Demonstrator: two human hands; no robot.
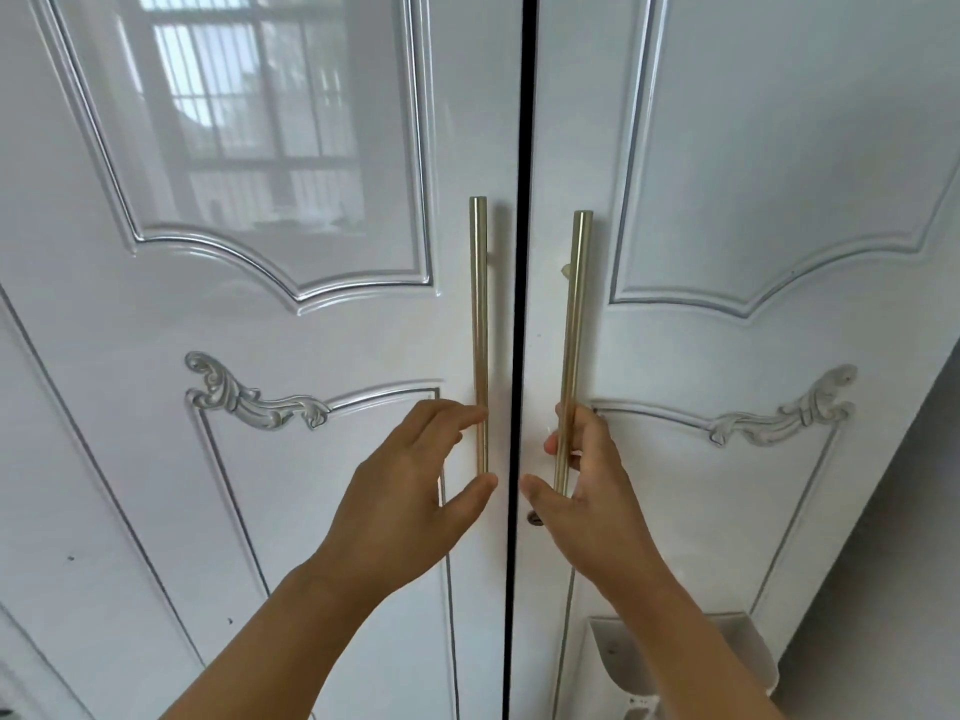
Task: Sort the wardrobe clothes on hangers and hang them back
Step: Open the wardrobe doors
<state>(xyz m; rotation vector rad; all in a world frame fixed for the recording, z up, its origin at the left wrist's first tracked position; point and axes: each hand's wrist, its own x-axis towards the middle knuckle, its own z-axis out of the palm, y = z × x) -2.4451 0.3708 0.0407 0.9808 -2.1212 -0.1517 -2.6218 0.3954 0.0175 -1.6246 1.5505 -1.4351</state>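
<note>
At the closed wardrobe doors [311,314], the upright left handle [479,324] is touched by the half-open left hand [410,491]; the upright right handle [574,345] is gripped by the right hand [587,491].

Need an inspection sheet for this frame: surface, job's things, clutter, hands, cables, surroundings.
Surface: two glossy white wardrobe doors, shut, with a thin dark gap between them.
Job's things: no clothes or hangers seen; they would be behind the doors. Left brass handle and right brass handle stand upright either side of the gap.
Clutter: a white plastic holder low on the right door.
Hands: left hand at the left handle's lower end, fingers reaching round it, not yet closed. Right hand grips the right handle near its lower end.
Cables: nothing seen.
Surroundings: a barred window reflected in the left door's upper panel; grey wall at right.
</note>
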